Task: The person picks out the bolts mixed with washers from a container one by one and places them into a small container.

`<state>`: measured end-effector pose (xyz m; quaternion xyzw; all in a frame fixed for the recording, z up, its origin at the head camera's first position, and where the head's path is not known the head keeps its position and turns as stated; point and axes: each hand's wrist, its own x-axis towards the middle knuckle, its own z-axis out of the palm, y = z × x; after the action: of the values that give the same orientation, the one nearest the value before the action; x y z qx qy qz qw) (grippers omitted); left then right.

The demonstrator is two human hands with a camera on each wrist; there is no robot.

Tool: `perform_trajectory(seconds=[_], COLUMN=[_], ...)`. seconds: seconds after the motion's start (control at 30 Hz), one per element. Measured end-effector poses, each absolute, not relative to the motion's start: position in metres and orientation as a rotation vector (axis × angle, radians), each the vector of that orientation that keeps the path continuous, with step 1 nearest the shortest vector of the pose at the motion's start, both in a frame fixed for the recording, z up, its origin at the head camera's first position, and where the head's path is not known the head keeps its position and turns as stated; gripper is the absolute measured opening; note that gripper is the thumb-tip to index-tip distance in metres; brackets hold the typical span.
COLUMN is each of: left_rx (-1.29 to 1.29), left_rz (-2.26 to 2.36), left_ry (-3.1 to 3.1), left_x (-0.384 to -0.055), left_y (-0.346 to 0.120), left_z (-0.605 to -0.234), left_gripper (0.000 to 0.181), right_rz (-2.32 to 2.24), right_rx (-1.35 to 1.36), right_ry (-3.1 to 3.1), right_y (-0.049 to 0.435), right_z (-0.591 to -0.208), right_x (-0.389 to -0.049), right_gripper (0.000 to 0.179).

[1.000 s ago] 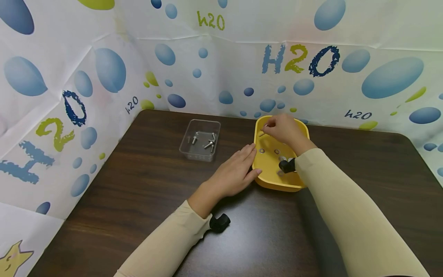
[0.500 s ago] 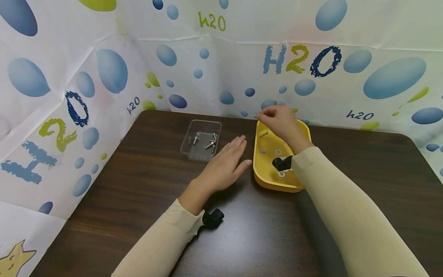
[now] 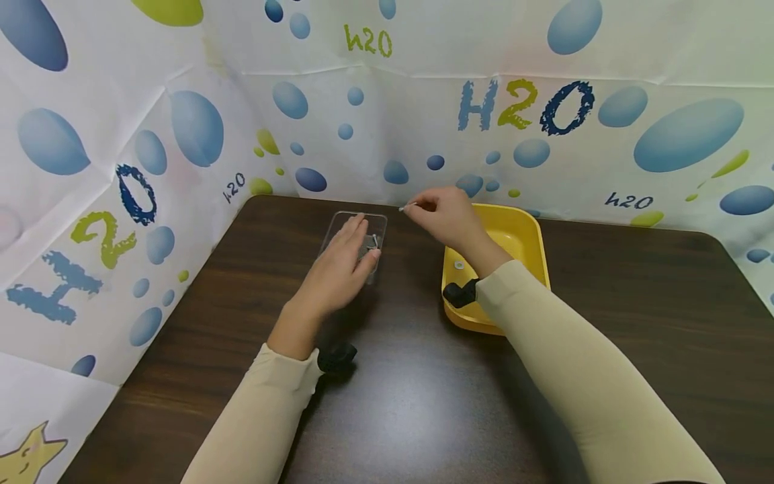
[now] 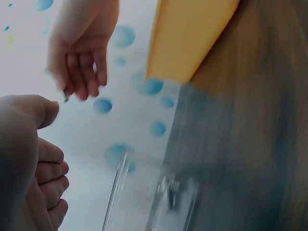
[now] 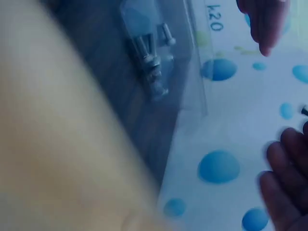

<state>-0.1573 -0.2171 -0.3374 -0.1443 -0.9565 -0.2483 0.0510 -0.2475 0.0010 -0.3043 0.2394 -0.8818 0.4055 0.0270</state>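
Observation:
My right hand (image 3: 450,218) pinches a small metal bolt (image 3: 408,207) between thumb and fingertips. It is raised in the space between the yellow tray (image 3: 541,259) and the clear plastic box (image 3: 385,225). Only the bolt's end shows past the fingertips. My left hand (image 3: 332,272), its fingers extended, is over the near left part of the clear box and hides much of it; whether it touches the rim I cannot tell. Several metal bolts (image 5: 154,62) lie inside that box in the right wrist view.
A washer (image 3: 459,265) lies in the yellow tray, whose near part is covered by my right forearm and the black wrist camera (image 3: 461,294). Behind the dark wooden table (image 3: 411,403) hangs a patterned white sheet (image 3: 411,107).
My right hand has lifted the bolt out of the yellow tray and moved left with it. My left hand has left the tray's side and moved left to the clear box.

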Motion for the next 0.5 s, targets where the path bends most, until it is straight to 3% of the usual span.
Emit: perform_trajectory(seconds=[0.5], left_rx=[-0.205], left_rz=[-0.782], left_ry=[-3.025], left_x=[-0.17], left_y=[-0.269], left_z=[-0.354], left_gripper=[0.065], right_rz=[1.026], right_rx=[1.017], right_ry=[-2.839], right_y=[-0.062], right_z=[-0.316], right_x=[-0.224], right_gripper=[0.022])
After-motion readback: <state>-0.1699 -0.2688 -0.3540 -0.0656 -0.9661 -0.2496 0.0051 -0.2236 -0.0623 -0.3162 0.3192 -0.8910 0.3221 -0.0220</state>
